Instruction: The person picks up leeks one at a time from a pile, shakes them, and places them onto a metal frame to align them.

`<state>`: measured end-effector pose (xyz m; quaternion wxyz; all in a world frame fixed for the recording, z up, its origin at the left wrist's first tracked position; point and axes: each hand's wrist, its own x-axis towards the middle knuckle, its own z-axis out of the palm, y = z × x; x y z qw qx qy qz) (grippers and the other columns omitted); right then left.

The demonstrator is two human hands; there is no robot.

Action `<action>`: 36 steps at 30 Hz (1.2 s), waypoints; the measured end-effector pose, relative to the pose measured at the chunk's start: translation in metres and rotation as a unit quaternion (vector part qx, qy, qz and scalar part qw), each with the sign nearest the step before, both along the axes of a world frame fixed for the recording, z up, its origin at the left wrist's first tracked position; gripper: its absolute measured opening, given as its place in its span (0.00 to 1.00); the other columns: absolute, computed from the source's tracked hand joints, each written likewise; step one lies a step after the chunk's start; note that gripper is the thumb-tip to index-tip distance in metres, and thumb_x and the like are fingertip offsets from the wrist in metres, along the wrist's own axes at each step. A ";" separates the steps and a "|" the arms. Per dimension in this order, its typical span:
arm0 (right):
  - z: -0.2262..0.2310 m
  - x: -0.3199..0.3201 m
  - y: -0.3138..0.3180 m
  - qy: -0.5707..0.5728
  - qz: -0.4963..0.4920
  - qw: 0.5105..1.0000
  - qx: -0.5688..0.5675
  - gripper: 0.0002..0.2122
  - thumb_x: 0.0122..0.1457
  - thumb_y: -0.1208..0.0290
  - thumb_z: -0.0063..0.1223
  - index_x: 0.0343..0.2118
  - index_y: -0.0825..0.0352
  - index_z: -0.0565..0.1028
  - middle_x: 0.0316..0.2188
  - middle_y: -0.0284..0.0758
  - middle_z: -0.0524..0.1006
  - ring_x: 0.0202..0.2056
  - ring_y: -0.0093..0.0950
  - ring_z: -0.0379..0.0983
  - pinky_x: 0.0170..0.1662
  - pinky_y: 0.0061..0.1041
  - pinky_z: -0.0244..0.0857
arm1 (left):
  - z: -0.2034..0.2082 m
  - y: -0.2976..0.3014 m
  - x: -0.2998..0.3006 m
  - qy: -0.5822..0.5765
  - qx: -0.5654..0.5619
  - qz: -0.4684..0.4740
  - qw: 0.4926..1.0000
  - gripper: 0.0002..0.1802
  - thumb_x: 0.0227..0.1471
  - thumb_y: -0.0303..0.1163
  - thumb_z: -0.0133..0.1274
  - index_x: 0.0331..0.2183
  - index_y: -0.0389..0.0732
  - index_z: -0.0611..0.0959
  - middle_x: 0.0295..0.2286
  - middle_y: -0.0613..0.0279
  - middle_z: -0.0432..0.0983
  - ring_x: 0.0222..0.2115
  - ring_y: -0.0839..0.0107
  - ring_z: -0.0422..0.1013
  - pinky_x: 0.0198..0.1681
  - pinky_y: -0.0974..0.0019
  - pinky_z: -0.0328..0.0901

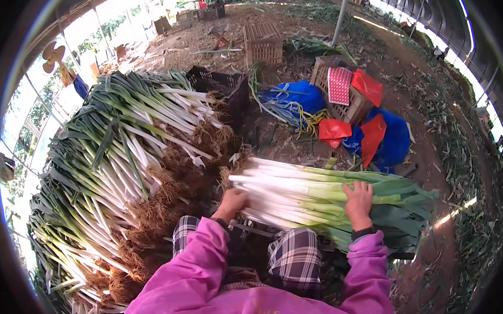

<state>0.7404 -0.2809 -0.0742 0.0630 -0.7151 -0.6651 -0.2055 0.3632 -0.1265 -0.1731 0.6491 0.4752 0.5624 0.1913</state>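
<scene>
Leek bundle (319, 196) lies under both hands, long axis left-right; left hand (231, 202) cups the root end, fingers curled; right hand (358, 203) presses flat, fingers spread, on the green part; leek pile (124, 161) left of them.

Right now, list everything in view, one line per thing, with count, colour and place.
bundle of leeks: one, white stalks with green tops, lying across the person's lap
pile of leeks: one big heap, white and green with brown roots, on the left
black crate: one, behind the pile
wooden crates: at least two, brown, on the dirt floor farther back
blue sacks: two, right of centre
red bags: several, on and beside the blue sacks
metal pole: one, grey, upper centre
left hand: at the root end of the bundle, pink sleeve
right hand: flat on the green tops of the bundle, pink sleeve
</scene>
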 end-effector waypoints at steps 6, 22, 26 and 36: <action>0.002 -0.021 0.041 -0.041 -0.028 0.999 -0.016 0.13 0.49 0.72 0.50 0.39 0.54 0.79 0.32 0.34 0.71 0.39 0.35 0.66 0.44 0.37 0.57 | 0.061 0.045 -0.021 0.133 0.530 -0.080 0.833 0.25 0.47 0.35 0.58 0.49 0.45 0.76 0.51 0.53 0.69 0.53 0.52 0.64 0.56 0.52 0.59; 0.008 -0.034 -0.011 0.005 -0.004 0.989 -0.146 0.31 0.50 0.57 0.59 0.60 0.47 0.65 0.65 0.41 0.52 0.65 0.46 0.45 0.62 0.60 0.39 | 0.021 0.015 -0.014 0.286 0.455 -0.287 0.793 0.30 0.56 0.45 0.49 0.59 0.55 0.66 0.59 0.46 0.55 0.62 0.43 0.47 0.62 0.39 0.45; 0.041 -0.026 -0.007 0.101 0.005 0.976 -0.192 0.35 0.49 0.58 0.60 0.62 0.53 0.63 0.64 0.39 0.55 0.65 0.40 0.48 0.62 0.57 0.41 | 0.011 -0.007 -0.026 0.327 0.469 -0.297 0.765 0.35 0.52 0.44 0.52 0.60 0.54 0.63 0.61 0.38 0.49 0.63 0.39 0.44 0.62 0.41 0.48; 0.013 -0.025 -0.031 0.087 -0.114 0.975 -0.172 0.47 0.47 0.50 0.61 0.67 0.59 0.49 0.68 0.42 0.42 0.69 0.39 0.35 0.64 0.59 0.33 | 0.010 0.001 -0.014 0.318 0.445 -0.277 0.790 0.46 0.51 0.62 0.50 0.63 0.47 0.59 0.63 0.37 0.40 0.63 0.33 0.37 0.63 0.40 0.40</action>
